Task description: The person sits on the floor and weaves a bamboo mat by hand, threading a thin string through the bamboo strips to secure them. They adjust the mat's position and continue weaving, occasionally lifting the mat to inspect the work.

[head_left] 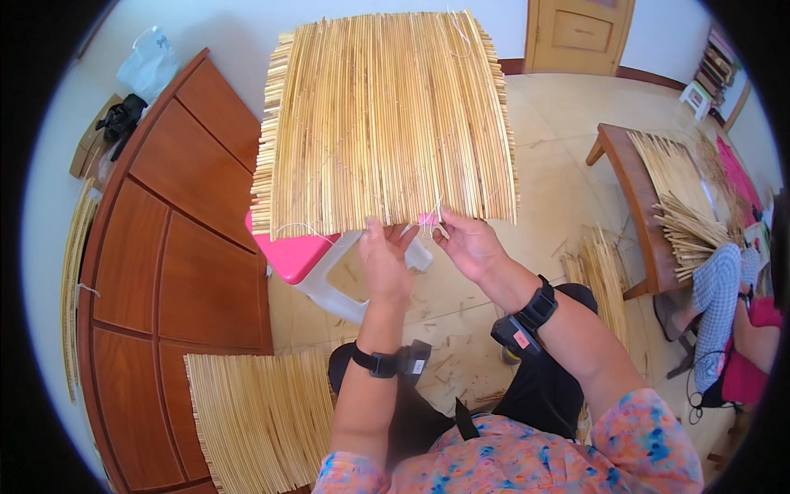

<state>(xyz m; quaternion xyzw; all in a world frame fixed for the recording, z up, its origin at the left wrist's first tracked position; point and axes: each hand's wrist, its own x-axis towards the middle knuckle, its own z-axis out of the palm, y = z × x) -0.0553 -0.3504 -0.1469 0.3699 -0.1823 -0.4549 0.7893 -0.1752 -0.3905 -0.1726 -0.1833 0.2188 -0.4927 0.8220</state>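
A large mat of straw-coloured stalks point(387, 123) spreads in front of me, white threads running through it. At its near edge, my left hand point(385, 257) has its thumb on top and fingers tucked beneath, gripping the mat. Just to the right, my right hand point(473, 247) is closed in a pinch at the same edge, by loose white thread ends point(434, 210). Its fingertips partly hide what they hold. Between the hands a small pink piece point(427, 219) shows at the edge. Another loop of white thread point(296, 227) hangs at the mat's near left corner.
Under the mat stands a pink-topped stool point(292, 257) with white legs. A second stalk mat point(259, 420) leans low at the left, beside a brown wooden panel point(214, 288). At right, a wooden table point(629, 177) bears stalk bundles; a person's leg point(717, 288) is near it.
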